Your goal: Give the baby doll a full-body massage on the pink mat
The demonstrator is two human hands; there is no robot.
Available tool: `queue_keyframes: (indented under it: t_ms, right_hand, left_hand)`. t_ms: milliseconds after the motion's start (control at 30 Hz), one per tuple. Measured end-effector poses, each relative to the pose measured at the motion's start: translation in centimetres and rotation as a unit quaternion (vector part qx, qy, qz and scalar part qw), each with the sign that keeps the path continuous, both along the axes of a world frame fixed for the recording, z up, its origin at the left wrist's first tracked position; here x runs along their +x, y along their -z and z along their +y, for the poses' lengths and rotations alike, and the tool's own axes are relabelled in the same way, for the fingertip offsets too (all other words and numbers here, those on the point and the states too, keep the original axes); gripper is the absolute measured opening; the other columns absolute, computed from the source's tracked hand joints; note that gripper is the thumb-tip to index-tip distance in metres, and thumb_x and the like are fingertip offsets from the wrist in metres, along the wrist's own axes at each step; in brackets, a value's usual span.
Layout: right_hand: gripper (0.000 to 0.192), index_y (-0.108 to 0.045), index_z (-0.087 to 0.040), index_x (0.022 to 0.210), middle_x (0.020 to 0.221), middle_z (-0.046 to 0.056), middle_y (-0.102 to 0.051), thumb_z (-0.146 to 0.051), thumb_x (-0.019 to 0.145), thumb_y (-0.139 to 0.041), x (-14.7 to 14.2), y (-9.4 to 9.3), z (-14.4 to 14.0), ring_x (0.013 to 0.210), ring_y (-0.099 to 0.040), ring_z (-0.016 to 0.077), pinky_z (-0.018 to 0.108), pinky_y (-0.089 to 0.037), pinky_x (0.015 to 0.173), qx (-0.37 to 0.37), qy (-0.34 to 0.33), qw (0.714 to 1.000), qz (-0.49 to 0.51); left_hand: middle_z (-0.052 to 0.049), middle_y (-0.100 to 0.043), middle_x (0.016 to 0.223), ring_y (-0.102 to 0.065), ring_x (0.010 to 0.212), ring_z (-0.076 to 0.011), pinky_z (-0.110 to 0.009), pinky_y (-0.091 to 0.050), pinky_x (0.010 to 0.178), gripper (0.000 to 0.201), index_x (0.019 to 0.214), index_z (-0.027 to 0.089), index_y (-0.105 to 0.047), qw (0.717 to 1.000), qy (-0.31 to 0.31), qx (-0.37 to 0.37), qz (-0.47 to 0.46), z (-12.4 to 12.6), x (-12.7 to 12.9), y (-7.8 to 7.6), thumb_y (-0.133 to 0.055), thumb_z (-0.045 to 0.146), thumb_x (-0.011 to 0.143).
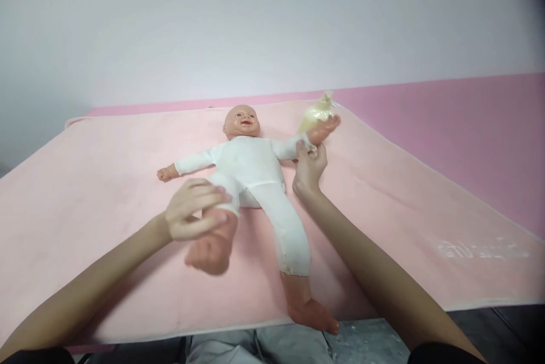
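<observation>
The baby doll (251, 168) lies face up on the pink mat (106, 182) between both hands. The left hand (193, 210) grips its raised leg; the right hand (310, 168) clasps its wrist beside a yellowish wad (315, 113).

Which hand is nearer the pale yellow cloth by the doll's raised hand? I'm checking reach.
Right. The right hand grips the doll's wrist just below the cloth; the left hand holds the doll's leg, far off.

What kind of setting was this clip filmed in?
Probably an indoor infant-care practice or training spot, though that is a guess. A baby doll in a white suit lies on a pink padded mat against a plain pale wall, while the person's hands grip its leg and arm.
</observation>
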State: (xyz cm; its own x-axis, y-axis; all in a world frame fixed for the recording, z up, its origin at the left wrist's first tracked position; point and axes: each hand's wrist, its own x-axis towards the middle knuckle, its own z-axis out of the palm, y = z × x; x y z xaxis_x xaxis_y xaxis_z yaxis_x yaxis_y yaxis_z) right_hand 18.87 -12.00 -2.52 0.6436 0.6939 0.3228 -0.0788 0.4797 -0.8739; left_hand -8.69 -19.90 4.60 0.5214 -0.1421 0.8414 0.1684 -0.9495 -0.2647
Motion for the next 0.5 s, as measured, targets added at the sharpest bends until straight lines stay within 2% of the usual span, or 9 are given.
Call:
queue_keyframes:
  t_ms: [100, 200, 267, 333, 433, 500]
  right_hand:
    - [0.044, -0.061, -0.02, 0.113, 0.112, 0.008, -0.066, -0.033, 0.072, -0.069, -0.6, -1.0, -0.6, 0.103, -0.062, 0.023, 0.045, -0.049, 0.095, -0.022, -0.056, 0.981, -0.183]
    - [0.041, -0.067, -0.023, 0.109, 0.113, 0.007, -0.067, -0.029, 0.069, -0.071, -0.9, -1.4, -1.0, 0.106, -0.06, 0.0252, 0.047, -0.047, 0.097, -0.05, -0.124, 0.946, -0.295]
    - [0.041, -0.066, -0.023, 0.111, 0.112, 0.007, -0.067, -0.03, 0.07, -0.069, -0.8, -1.4, -0.8, 0.106, -0.06, 0.0244, 0.045, -0.049, 0.094, -0.044, -0.134, 0.951, -0.275]
    - [0.043, -0.062, -0.02, 0.113, 0.108, 0.007, -0.068, -0.032, 0.073, -0.067, -0.4, -1.2, -0.4, 0.1, -0.062, 0.0222, 0.041, -0.051, 0.089, -0.03, -0.103, 0.971, -0.212]
    - [0.044, -0.056, -0.019, 0.114, 0.102, 0.007, -0.065, -0.039, 0.076, -0.065, 0.8, -0.2, 0.7, 0.094, -0.063, 0.0203, 0.038, -0.053, 0.083, -0.025, -0.021, 0.993, -0.114]
    - [0.046, -0.052, -0.019, 0.116, 0.107, 0.009, -0.062, -0.046, 0.079, -0.06, 1.7, 0.9, 1.4, 0.095, -0.063, 0.0207, 0.038, -0.055, 0.08, -0.02, 0.01, 0.997, -0.077]
  left_hand:
    - [-0.013, -0.06, 0.129, -0.057, 0.123, -0.0245, -0.045, -0.053, 0.098, 0.034, 0.12, 0.019, -0.054, 0.989, -0.053, -0.137, 0.0, 1.8, -0.7, 1.1, -0.059, 0.028, 0.087]
    - [-0.016, -0.059, 0.13, -0.049, 0.131, -0.0261, -0.051, -0.044, 0.108, 0.031, 0.119, 0.017, -0.055, 0.973, -0.064, -0.215, 0.05, 2.7, -0.4, 2.7, -0.054, 0.031, 0.091]
    - [-0.018, -0.06, 0.129, -0.046, 0.134, -0.0269, -0.056, -0.037, 0.111, 0.031, 0.116, 0.016, -0.056, 0.974, -0.044, -0.21, 0.073, 2.5, 0.1, 3.1, -0.052, 0.036, 0.092]
    - [-0.018, -0.061, 0.127, -0.047, 0.133, -0.0275, -0.058, -0.033, 0.112, 0.035, 0.116, 0.016, -0.056, 0.978, -0.021, -0.19, 0.087, 1.8, 0.5, 2.6, -0.054, 0.04, 0.09]
    - [-0.018, -0.064, 0.122, -0.053, 0.127, -0.0276, -0.058, -0.04, 0.109, 0.038, 0.114, 0.016, -0.057, 0.986, 0.018, -0.151, 0.068, 0.4, 1.2, 1.5, -0.052, 0.045, 0.09]
    - [-0.015, -0.068, 0.117, -0.058, 0.122, -0.0257, -0.053, -0.048, 0.104, 0.03, 0.107, 0.017, -0.059, 0.992, 0.035, -0.114, 0.051, -0.8, 1.7, 1.2, -0.053, 0.04, 0.09]
